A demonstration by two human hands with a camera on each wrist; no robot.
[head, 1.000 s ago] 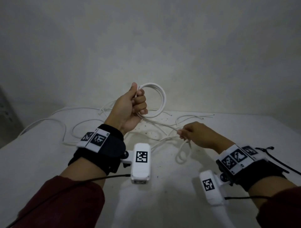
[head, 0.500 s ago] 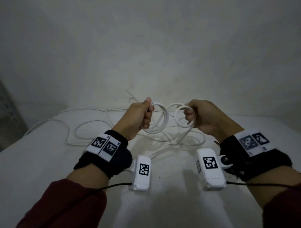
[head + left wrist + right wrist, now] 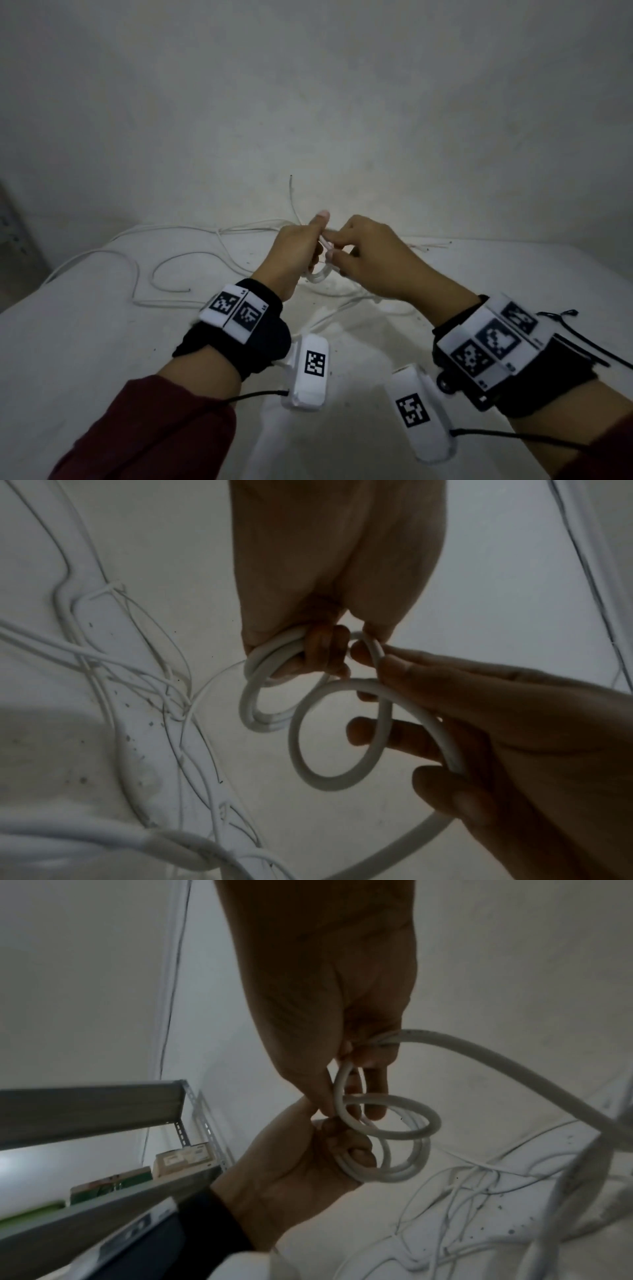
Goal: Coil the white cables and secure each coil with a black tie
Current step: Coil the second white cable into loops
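My left hand [image 3: 301, 248] grips a small coil of white cable [image 3: 260, 718], its fingers curled round the stacked loops [image 3: 394, 1172]. My right hand [image 3: 363, 260] pinches a fresh loop of the same cable [image 3: 329, 777] and holds it against the coil, hands touching above the table. The new loop [image 3: 404, 1129] lies across the coil. The cable's free end [image 3: 293, 195] sticks up behind my left hand. Black ties [image 3: 575, 346] lie on the table by my right wrist.
Other loose white cables [image 3: 144, 274] sprawl over the white table [image 3: 85, 359] to the left and behind my hands. A wall stands close behind. In the right wrist view a metal shelf [image 3: 103, 1104] with boxes stands at the left.
My right hand picked up cable from the table, formed a loop and brought it left against the coil. The hands, apart earlier, now meet; the coil is mostly hidden between them.
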